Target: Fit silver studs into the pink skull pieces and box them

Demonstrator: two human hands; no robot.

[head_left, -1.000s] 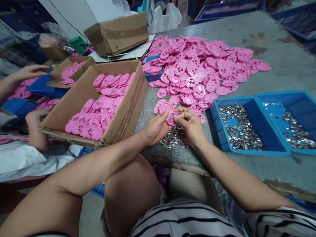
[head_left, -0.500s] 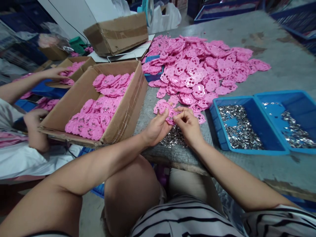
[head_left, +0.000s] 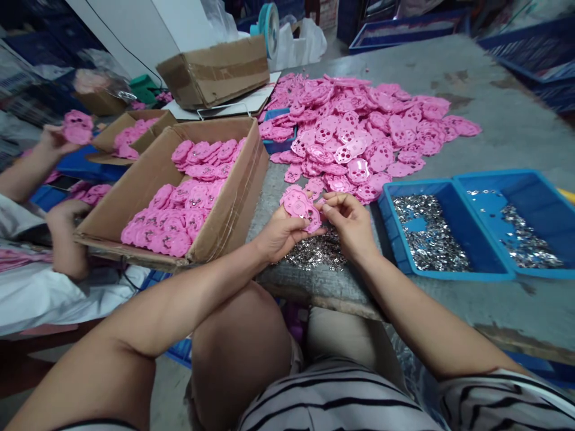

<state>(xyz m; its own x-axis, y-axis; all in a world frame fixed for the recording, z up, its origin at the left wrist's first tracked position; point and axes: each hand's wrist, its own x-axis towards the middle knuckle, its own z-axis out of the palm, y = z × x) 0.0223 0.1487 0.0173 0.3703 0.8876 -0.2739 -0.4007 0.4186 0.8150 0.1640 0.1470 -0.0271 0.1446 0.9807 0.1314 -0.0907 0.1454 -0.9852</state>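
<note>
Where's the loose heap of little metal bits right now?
In the head view, the metal bits lie on the table's near edge, under both hands, left of the blue trays.

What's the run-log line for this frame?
left hand: holds pink plastic piece | right hand: fingertips at piece edge | below: loose metal bits | right: blue tray

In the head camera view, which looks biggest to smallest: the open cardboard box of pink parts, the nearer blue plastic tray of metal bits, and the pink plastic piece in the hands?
1. Open cardboard box of pink parts.
2. Nearer blue plastic tray, clearly smaller.
3. Pink plastic piece, held in the left hand, by far the smallest.
</note>
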